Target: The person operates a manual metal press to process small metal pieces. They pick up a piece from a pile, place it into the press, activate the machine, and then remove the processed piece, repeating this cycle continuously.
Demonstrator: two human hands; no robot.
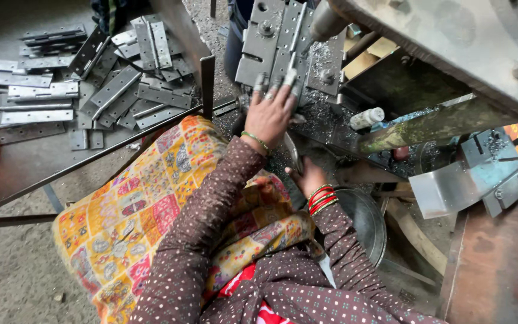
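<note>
While left hand (pixel 269 114) lies flat, fingers spread, on hinge plate (pixel 283 45) seated on press bed, nothing pinched, only pressing. Hinge plate sits under machine frame (pixel 451 42), metal swarf around it. Right hand (pixel 307 177) lower, near round metal pan (pixel 364 219), curled; whether it holds anything cannot be told. Finished hinges (pixel 91 84) heaped on floor at left, well apart. Patterned cloth (pixel 139 204) over lap.
</note>
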